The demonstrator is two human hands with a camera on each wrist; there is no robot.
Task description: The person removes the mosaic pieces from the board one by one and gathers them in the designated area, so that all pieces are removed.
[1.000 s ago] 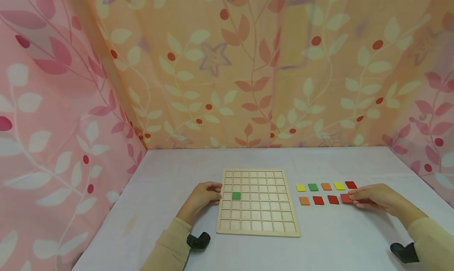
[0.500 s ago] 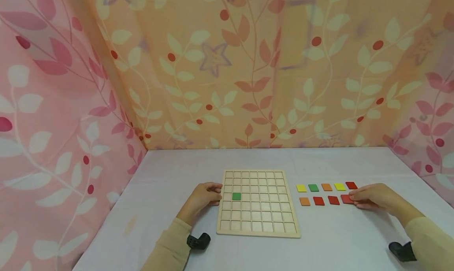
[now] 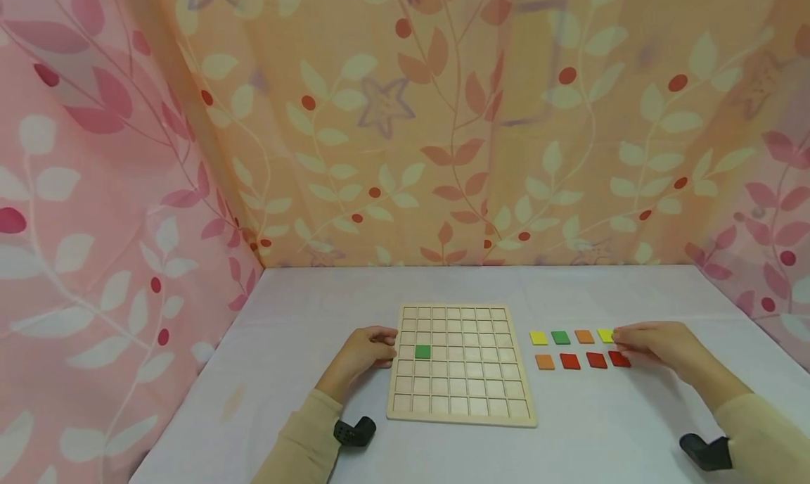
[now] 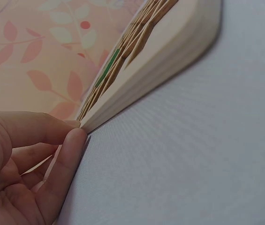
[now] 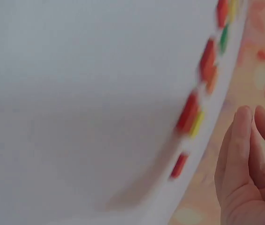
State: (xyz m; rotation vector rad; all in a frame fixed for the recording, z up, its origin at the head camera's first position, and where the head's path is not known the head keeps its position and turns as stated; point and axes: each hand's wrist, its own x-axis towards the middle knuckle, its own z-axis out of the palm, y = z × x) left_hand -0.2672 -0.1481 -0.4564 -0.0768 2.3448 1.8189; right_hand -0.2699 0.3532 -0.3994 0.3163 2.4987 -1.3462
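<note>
My left hand [image 3: 357, 357] holds the left edge of a pale wooden grid board [image 3: 458, 369], thumb and forefinger meeting at its rim in the left wrist view. One green tile [image 3: 422, 352] lies in a cell toward the board's left side. To the right, my right hand [image 3: 661, 350] hovers above two rows of coloured square tiles. Its fingertips are close together with nothing seen between them and overlap a yellow tile [image 3: 605, 335] in the head view. A red tile [image 3: 619, 359] ends the front row; another red tile [image 5: 179, 165] lies apart in the right wrist view.
Other tiles beside the board include a yellow tile [image 3: 538, 338], a green tile [image 3: 560, 338], two orange ones and two more red ones. A white cloth [image 3: 329, 294] covers the table. Patterned curtains [image 3: 380, 153] stand behind and at both sides.
My right hand has let go of the front row's end red tile, now lying flat, and has risen and shifted left, covering the back red tile. The left hand stays at the board.
</note>
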